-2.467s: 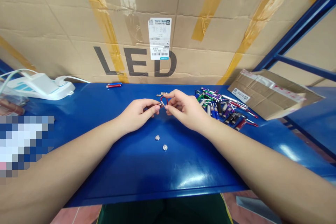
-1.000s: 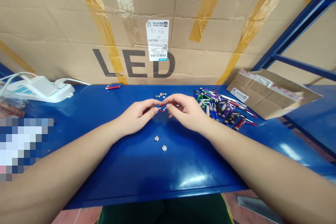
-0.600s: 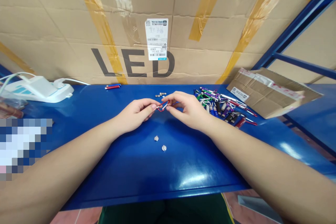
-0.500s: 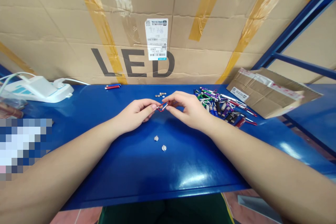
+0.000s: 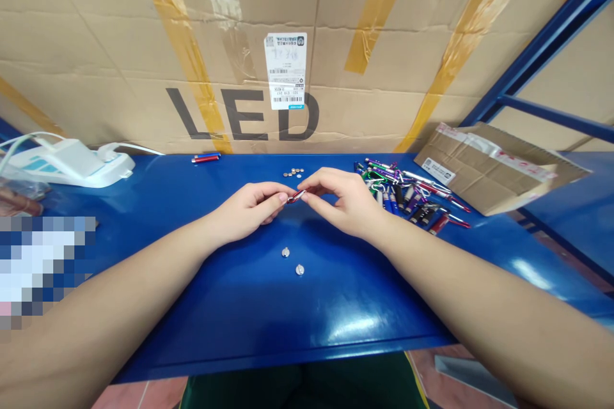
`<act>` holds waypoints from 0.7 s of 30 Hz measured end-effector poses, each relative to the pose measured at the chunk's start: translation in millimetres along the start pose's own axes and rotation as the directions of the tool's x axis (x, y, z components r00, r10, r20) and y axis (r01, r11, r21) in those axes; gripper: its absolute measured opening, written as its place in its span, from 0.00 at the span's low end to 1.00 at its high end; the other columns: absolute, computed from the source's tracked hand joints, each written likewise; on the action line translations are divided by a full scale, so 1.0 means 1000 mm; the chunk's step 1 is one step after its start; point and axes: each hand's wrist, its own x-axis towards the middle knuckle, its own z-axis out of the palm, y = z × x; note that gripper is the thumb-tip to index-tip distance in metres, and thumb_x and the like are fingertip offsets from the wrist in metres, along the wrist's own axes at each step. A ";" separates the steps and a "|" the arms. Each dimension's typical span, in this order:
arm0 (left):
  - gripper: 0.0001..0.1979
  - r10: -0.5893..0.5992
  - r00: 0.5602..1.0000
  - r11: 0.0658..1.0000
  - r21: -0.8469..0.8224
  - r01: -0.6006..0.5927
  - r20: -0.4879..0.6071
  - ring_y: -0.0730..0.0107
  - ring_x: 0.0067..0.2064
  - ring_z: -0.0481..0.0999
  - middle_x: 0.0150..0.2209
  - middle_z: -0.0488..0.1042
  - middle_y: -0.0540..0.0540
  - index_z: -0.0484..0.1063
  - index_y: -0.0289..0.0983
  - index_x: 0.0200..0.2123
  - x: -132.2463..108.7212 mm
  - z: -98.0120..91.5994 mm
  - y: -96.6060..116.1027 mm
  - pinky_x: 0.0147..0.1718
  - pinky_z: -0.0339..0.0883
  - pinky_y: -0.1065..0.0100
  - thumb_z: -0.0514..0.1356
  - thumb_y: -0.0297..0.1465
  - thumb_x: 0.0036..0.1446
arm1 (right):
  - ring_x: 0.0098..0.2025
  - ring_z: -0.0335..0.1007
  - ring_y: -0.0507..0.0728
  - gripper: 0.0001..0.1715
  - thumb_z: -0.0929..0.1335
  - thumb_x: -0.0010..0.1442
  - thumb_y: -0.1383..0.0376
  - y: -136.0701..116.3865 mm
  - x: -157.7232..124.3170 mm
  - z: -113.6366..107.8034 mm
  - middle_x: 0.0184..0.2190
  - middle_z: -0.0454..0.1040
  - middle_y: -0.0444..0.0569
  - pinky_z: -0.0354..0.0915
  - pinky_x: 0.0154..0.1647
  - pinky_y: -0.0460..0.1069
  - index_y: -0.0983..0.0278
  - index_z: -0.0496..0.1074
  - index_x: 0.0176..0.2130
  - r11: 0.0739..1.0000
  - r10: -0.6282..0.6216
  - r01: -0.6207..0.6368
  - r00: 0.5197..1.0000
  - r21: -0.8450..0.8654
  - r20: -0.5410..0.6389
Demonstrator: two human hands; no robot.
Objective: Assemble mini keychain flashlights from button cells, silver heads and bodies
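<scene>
Between both hands, above the blue table (image 5: 230,307), is a small red carabiner clip (image 5: 296,196). My left hand (image 5: 252,211) pinches its left end, and whatever is attached there is mostly hidden by the fingers. The thumb and fingers of my right hand (image 5: 338,201) close on the clip's right end. Behind the hands lie several small button cells (image 5: 294,172). Nearer to me, two round silver pieces (image 5: 286,252) rest on the table.
A pile of coloured keychain lights (image 5: 407,195) lies right of my right hand, beside an open cardboard box (image 5: 484,169). A white power strip (image 5: 103,169) stands at left. Red and blue tubes (image 5: 206,158) lie at the back, before a large carton (image 5: 359,108).
The red clip has turned between the fingers, from showing its open loop to being seen nearly edge-on. Both hands have stayed almost in place.
</scene>
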 end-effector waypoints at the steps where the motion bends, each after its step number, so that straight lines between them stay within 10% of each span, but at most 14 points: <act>1: 0.25 -0.002 1.000 1.000 0.003 0.002 0.005 0.74 0.25 0.62 0.23 0.62 0.54 0.78 0.33 0.49 0.000 0.000 0.000 0.25 0.62 0.70 0.61 0.49 0.65 | 0.39 0.78 0.56 0.06 0.68 0.68 0.66 0.000 0.000 0.000 0.38 0.81 0.49 0.74 0.43 0.52 0.61 0.77 0.42 1.000 0.005 -0.005 1.000 0.006 0.003; 21: 0.21 0.062 0.997 0.985 0.163 -0.055 -0.042 0.70 0.36 0.72 0.39 0.73 0.47 0.73 0.37 0.53 -0.001 -0.001 -0.001 0.39 0.68 0.67 0.64 0.43 0.63 | 0.33 0.77 0.53 0.12 0.73 0.59 0.61 0.025 0.011 -0.026 0.34 0.73 0.44 0.79 0.36 0.51 0.62 0.68 0.38 0.825 0.426 -0.329 0.896 0.460 -0.123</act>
